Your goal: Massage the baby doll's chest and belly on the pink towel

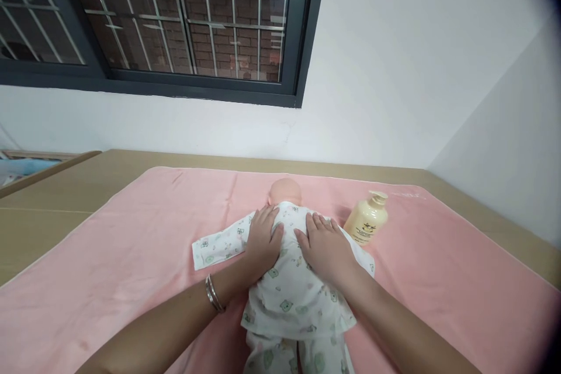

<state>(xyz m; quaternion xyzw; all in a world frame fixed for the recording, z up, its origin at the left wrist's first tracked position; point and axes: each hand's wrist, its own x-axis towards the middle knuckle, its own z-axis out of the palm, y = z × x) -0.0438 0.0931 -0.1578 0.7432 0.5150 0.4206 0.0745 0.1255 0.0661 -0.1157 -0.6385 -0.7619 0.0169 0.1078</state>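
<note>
A baby doll [284, 191] lies face down, its bald head pointing away from me. It wears a white printed top [293, 298] and matching trousers [280, 353]. My left hand [264, 236] rests flat on the left of its upper back, near the shoulder. On the right side of the upper back lies my right hand [326, 248], also flat with its fingers stretched out. Neither hand grips anything. The left sleeve [221, 245] spreads out sideways, while my right hand and forearm partly cover the right sleeve [363, 257].
Beside the doll's right shoulder stands a cream pump bottle [367, 219]. A pink sheet [149, 234] lies under everything, over a wooden surface [79, 187]. Behind are a white wall [372, 70] and a dark-framed window [205, 87] with bars.
</note>
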